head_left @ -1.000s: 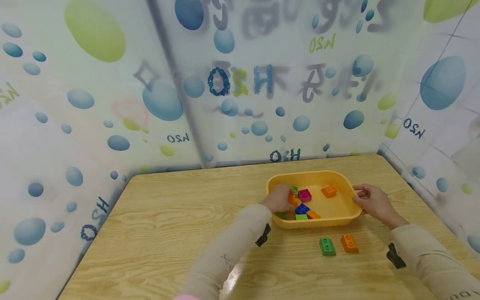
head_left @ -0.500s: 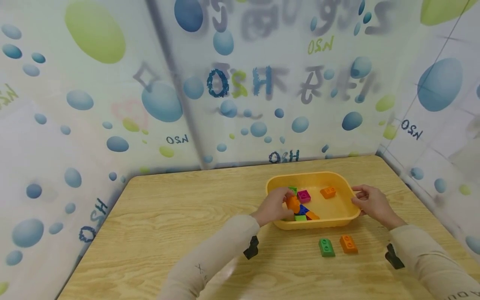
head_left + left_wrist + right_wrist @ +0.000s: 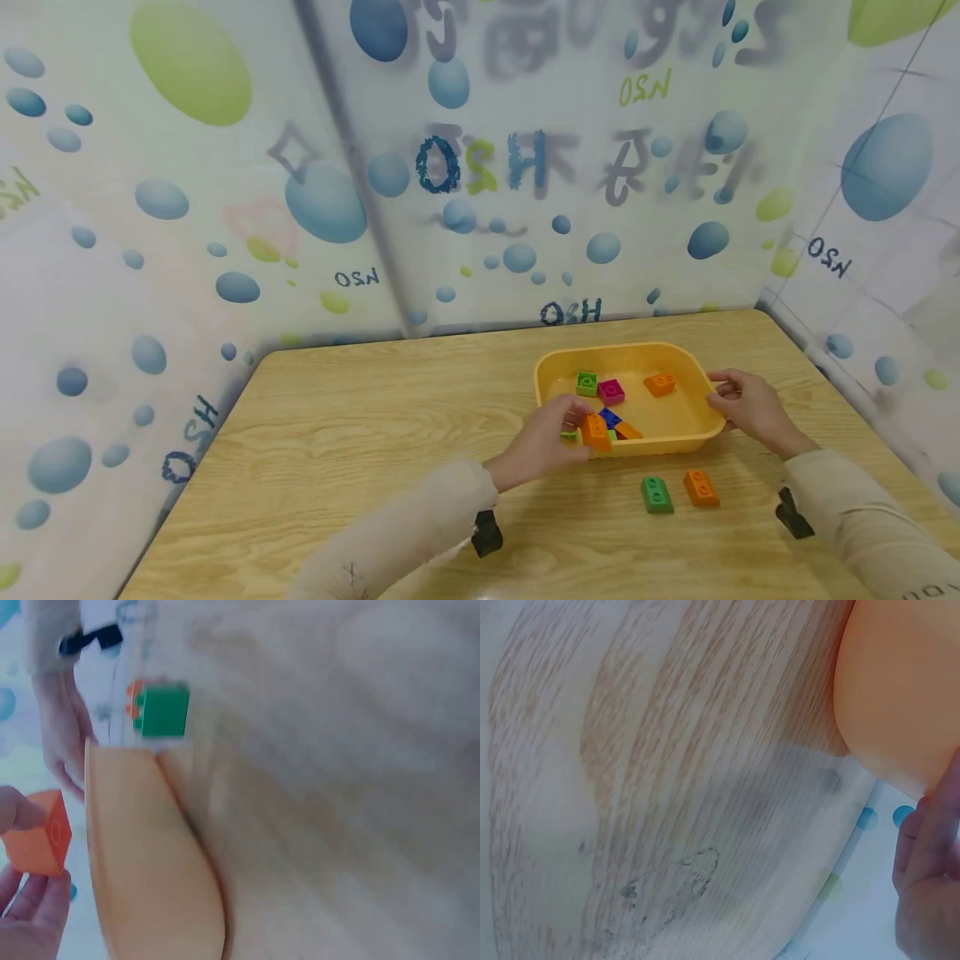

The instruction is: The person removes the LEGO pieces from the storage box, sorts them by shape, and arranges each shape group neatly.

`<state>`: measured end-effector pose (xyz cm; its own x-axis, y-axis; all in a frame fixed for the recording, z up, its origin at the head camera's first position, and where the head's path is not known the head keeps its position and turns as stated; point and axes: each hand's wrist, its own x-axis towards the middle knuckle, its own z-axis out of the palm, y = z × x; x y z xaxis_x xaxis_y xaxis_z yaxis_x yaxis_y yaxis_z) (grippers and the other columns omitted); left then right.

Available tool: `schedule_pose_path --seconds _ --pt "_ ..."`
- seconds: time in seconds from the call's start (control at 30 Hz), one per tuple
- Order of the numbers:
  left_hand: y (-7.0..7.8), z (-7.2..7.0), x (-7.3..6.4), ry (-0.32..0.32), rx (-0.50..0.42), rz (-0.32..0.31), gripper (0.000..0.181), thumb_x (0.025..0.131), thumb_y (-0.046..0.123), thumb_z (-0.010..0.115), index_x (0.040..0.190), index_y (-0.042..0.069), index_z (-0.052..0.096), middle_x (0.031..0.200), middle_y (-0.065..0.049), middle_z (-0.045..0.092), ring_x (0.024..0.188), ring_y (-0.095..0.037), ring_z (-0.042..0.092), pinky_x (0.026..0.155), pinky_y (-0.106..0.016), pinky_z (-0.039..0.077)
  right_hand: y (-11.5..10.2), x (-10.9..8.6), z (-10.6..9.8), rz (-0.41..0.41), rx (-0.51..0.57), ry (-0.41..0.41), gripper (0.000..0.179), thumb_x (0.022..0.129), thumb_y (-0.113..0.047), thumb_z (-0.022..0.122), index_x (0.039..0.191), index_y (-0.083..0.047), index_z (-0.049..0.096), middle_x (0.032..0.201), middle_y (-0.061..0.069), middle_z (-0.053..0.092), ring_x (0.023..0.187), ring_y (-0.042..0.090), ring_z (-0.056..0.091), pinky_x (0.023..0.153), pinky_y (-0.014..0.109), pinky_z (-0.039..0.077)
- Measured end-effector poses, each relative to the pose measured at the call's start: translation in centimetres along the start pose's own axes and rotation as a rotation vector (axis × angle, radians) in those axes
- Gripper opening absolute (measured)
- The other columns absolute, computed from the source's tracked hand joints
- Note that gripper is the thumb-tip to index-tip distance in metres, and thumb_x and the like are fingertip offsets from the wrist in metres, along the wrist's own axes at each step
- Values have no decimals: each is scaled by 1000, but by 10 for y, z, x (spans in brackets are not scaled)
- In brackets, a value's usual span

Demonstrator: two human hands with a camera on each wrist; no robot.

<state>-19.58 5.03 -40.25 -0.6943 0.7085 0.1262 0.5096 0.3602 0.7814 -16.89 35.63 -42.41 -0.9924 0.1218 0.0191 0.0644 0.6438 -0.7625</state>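
An orange toy brick [image 3: 596, 432] is pinched between the thumb and fingers of my left hand [image 3: 542, 442], over the near left rim of the yellow-orange tray [image 3: 675, 414]. The left wrist view shows the same orange brick [image 3: 39, 834] raised above the tray wall [image 3: 142, 847]. My right hand [image 3: 752, 408] grips the tray's right rim with thumb and fingers. Inside the tray lie a green brick [image 3: 587, 383], a magenta brick [image 3: 611, 392], an orange brick [image 3: 660, 383] and a blue brick [image 3: 609, 417], with others partly hidden by the left hand.
A green brick [image 3: 656, 495] and another orange brick [image 3: 701, 488] lie side by side on the wooden table [image 3: 360, 417] in front of the tray. A patterned curtain wall [image 3: 480, 275] stands behind the table's far edge.
My left hand has lifted the orange brick from the tray's left part and drawn it back toward the near rim, uncovering the green brick. The right hand stays at the tray's right rim.
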Motion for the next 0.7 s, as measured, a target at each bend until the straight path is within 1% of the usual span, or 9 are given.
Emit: schedule_pose_path --seconds 0.1,0.2,0.33,0.47,0.53,0.7 --pt "3 6 -12 -9 5 30 41 74 5 70 109 6 49 105 0 53 93 -6 52 81 -20 44 0 0 0 0 -6 2 41 85 -3 55 117 16 40 89 24 53 70 27 58 49 28 50" --pt "3 13 -22 -24 -2 40 40 73 4 70 107 6 50 102 2 54 91 -4 52 79 -19 44 -1 0 0 1 -9 -1 41 85 -4 55 117 16 40 89 24 53 71 27 58 49 28 50" --pt "-1 24 -31 -50 -36 8 39 71 3 71 105 7 52 99 4 55 90 -3 52 79 -18 44 -1 -1 -1 2 -6 -7 41 85 -3 55 118 16 40 90 24 53 70 26 58 49 28 50" --pt "-9 37 -36 -88 -28 -35 37 72 7 72 104 9 54 97 8 55 87 -1 51 77 -16 43 1 -1 -1 3 -5 -9 41 85 -3 55 118 17 39 90 25 53 69 24 58 49 28 50" --pt "-14 43 -37 -97 -13 -49 37 72 8 73 103 10 54 97 9 54 86 0 51 77 -16 43 1 0 -1 4 -6 -10 41 85 -3 55 118 17 39 90 25 53 68 24 58 49 28 50" --pt "-19 50 -35 -78 -1 -77 38 71 8 73 103 11 53 95 10 54 86 -2 50 77 -16 42 1 1 0 7 -7 -7 40 84 -2 54 117 16 40 89 24 53 69 24 58 50 30 50"
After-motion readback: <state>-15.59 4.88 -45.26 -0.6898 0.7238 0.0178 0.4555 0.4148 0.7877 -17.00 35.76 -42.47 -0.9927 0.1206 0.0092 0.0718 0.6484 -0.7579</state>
